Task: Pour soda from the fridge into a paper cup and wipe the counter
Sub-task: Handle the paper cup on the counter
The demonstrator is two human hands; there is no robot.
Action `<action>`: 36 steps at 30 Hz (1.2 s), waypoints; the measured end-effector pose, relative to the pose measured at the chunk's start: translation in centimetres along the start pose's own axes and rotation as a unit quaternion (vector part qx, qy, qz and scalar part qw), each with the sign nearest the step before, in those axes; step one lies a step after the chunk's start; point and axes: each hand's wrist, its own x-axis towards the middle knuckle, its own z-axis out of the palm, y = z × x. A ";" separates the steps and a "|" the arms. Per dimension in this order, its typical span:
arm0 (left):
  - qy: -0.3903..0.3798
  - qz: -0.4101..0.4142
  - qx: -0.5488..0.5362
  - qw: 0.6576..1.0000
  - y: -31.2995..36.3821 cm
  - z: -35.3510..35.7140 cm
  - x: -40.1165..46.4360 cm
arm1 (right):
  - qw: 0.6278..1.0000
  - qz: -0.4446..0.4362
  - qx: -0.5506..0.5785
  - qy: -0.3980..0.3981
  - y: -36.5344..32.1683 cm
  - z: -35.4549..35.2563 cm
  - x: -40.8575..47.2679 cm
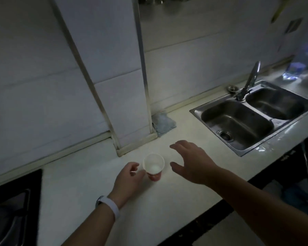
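A red paper cup (153, 168) with a white inside stands upright on the pale counter (96, 183), in front of a tiled wall column. My left hand (129, 177), with a white band at the wrist, is just left of the cup. Its fingers are loosely curled, and its thumb touches the cup's side without wrapping round it. My right hand (191, 161) hovers to the right of the cup, palm down and fingers spread, a short gap away. A blue-grey cloth (163, 124) lies crumpled against the wall behind the column. No soda container is in view.
A steel double sink (252, 148) with a tap (251, 80) is set into the counter at the right. A black hob (12, 210) sits at the lower left. A blurred clear bottle (300, 64) stands at the far right. The counter's front edge runs diagonally at the lower right.
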 end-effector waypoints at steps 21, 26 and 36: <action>0.032 -0.032 -0.180 0.983 -4.0 9.4 4.5 | 0.996 -0.019 0.014 -0.084 4.6 3.3 5.2; 0.070 0.015 -0.178 0.981 -4.4 10.7 5.7 | 0.996 0.002 0.011 -0.088 5.0 3.9 4.9; 0.066 0.034 -0.163 0.984 -3.4 10.4 6.1 | 0.997 0.026 -0.008 -0.069 5.3 2.7 3.6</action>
